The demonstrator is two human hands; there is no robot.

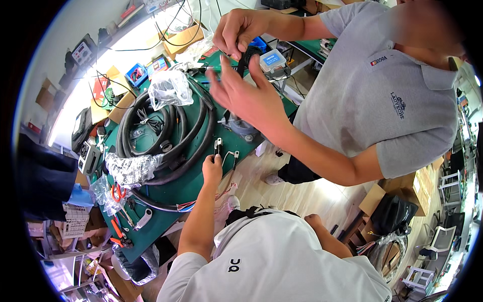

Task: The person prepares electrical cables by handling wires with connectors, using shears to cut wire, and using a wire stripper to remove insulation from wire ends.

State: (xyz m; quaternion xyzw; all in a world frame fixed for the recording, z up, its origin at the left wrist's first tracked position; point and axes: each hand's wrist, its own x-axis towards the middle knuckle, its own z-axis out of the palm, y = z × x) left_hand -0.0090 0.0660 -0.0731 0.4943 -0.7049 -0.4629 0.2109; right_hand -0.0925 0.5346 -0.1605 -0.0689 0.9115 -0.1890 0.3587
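My left hand is closed around a black cable end at the bench edge, with a silver cable lug sticking up from the fingers. Just right of it, a second lug tops a brownish wire that hangs beside the bench. My right hand sits low at my right side, small and partly hidden; its fingers do not show clearly. Across from me, a co-worker's hands are raised over the bench around a small black item. A thick coiled black cable lies left of my left hand.
The green bench carries clear plastic bags, bubble wrap, orange-handled pliers and an adjustable wrench. A co-worker in a grey shirt stands at the right. Open cardboard boxes stand on the right-hand floor.
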